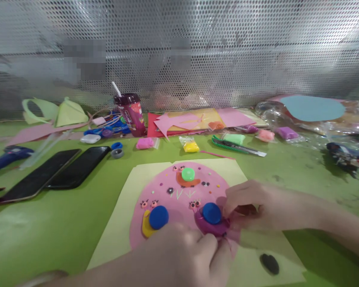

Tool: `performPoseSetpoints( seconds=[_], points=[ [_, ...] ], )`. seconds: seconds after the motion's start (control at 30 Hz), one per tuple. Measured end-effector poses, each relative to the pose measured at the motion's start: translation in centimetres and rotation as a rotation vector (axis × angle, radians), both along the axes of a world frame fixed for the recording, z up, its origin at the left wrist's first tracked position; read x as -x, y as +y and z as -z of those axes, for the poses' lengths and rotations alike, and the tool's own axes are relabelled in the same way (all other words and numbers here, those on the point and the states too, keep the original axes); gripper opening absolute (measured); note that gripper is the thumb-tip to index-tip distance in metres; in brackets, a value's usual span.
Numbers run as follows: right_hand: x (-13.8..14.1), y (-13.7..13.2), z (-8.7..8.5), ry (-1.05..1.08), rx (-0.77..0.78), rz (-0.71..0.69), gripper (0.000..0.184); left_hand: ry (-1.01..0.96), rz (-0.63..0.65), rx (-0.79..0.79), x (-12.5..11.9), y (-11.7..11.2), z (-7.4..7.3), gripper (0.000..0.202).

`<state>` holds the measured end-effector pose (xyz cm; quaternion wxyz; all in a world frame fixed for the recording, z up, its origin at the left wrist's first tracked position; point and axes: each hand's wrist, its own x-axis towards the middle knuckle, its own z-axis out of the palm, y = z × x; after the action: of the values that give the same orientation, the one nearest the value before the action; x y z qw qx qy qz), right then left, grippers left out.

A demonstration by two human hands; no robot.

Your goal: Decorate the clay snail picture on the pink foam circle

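Note:
A pink paper circle lies on a pale yellow sheet, bearing three snail-like figures of clay with bottle caps. The purple clay body at the right carries a blue cap. My left hand is closed at its lower edge, fingertips together by a tiny dark bit. From the right, my right hand bends its fingers into a pinch against the body's right end. What either pinch holds is hidden. A yellow body with another blue cap is at left; an orange one with a green cap is above.
A dark clay lump sits on the sheet's lower right. Behind are a utility knife, bagged clay and a cup with a straw. Two phones and a glue gun lie left; pliers-like tools lie right.

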<state>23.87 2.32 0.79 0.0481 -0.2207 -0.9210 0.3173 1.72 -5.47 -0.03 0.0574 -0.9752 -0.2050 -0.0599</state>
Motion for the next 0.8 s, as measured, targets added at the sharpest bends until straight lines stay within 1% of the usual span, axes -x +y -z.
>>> performPoseSetpoints(
  seconds=[0.2,0.3,0.43,0.57,0.63,0.73,0.8],
  points=[
    [0.18,-0.12,-0.07,0.021,0.002,0.015,0.011,0.021,0.013,0.038,0.03,-0.04,0.22,0.041],
    [0.23,-0.06,-0.13,-0.008,0.01,0.001,0.011,0.015,0.024,0.037,0.03,0.03,0.27,0.04],
    [0.22,0.06,-0.22,-0.037,0.036,-0.01,0.01,0.028,0.022,0.01,-0.15,0.03,-0.07,0.039],
    [0.26,0.01,-0.32,-0.04,0.051,-0.015,0.01,0.004,0.02,0.028,-0.26,-0.07,-0.27,0.038],
    [0.33,-0.09,-0.41,-0.042,0.051,-0.014,0.011,-0.008,0.032,0.029,-0.27,-0.13,-0.18,0.037],
    [0.39,-0.22,-0.57,-0.061,0.048,-0.001,0.012,-0.024,-0.003,0.016,-0.27,-0.1,0.06,0.037],
    [0.4,-0.29,-0.7,-0.084,0.055,0.016,0.012,-0.031,0.0,0.006,-0.26,-0.01,0.19,0.037]
  ],
)
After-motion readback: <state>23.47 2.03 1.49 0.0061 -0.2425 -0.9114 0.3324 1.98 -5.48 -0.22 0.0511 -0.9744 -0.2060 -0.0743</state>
